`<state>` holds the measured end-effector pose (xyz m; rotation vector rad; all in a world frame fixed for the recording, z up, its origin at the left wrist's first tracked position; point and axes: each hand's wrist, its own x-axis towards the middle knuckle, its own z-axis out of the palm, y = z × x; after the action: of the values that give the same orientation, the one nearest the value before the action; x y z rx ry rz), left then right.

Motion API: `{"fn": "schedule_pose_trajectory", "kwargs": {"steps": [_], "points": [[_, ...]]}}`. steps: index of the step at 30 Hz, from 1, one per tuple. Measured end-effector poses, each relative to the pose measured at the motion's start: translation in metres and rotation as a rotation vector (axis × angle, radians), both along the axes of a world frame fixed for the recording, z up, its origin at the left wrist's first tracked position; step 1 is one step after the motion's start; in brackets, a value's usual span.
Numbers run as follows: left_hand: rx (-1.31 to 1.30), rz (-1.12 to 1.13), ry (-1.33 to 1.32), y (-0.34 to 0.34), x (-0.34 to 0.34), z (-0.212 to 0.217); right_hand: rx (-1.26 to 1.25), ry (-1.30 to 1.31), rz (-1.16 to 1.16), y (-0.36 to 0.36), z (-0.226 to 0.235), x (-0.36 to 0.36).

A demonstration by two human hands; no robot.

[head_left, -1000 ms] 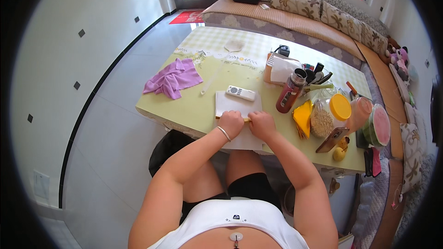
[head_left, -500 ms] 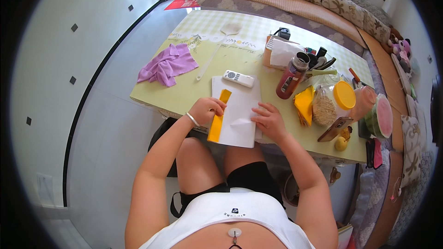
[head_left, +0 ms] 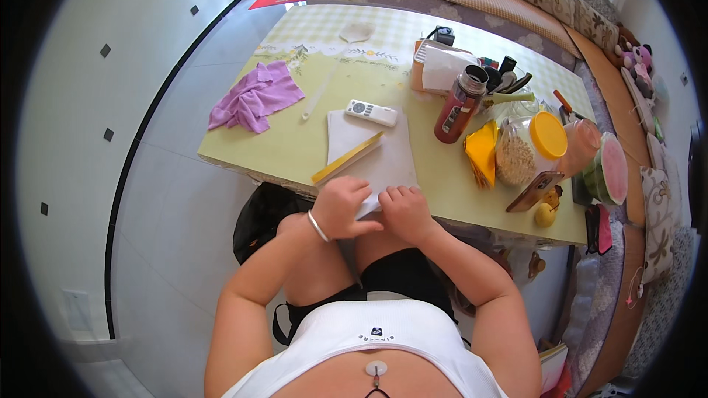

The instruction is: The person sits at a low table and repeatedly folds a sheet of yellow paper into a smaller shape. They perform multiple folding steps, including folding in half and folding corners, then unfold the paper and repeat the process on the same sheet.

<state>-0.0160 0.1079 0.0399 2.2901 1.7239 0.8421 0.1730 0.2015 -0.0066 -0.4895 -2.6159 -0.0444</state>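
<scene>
White paper (head_left: 387, 158) lies at the table's near edge, its near end bent up between my hands. My left hand (head_left: 343, 208), with a silver bangle at its wrist, is closed on the left part of that end. Close beside it, my right hand (head_left: 404, 214) has its fingers curled over the right part. A narrow yellow paper strip (head_left: 346, 159) slants across the white paper just beyond my left hand, with a pale side showing. Past it, a white remote control (head_left: 371, 113) rests at the paper's far end. My fingertips are partly hidden.
A purple cloth (head_left: 258, 96) and a pale long-handled swatter (head_left: 324, 88) lie left. To the right stand a red bottle (head_left: 457, 110), folded yellow paper (head_left: 481, 153), a yellow-lidded jar (head_left: 516, 158), a phone (head_left: 532, 191) and a cut watermelon (head_left: 612, 169).
My left hand has let go of the yellow strip, which now lies slanted and turned. Both hands have come together at the white paper's near end, and the view has shifted slightly.
</scene>
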Motion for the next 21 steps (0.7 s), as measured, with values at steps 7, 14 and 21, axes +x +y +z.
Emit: {"fn": "schedule_pose_trajectory", "kwargs": {"steps": [7, 14, 21], "points": [[0.134, 0.187, 0.044, -0.026, -0.012, -0.032, -0.161, 0.022, 0.048, -0.006, 0.01, -0.001], [0.004, 0.166, -0.045, -0.013, -0.041, -0.039, -0.423, 0.049, 0.174, 0.026, 0.018, 0.006], [0.043, 0.232, -0.008, 0.001, -0.046, -0.037, -0.786, 0.156, 0.106, 0.069, 0.011, 0.002]]}}
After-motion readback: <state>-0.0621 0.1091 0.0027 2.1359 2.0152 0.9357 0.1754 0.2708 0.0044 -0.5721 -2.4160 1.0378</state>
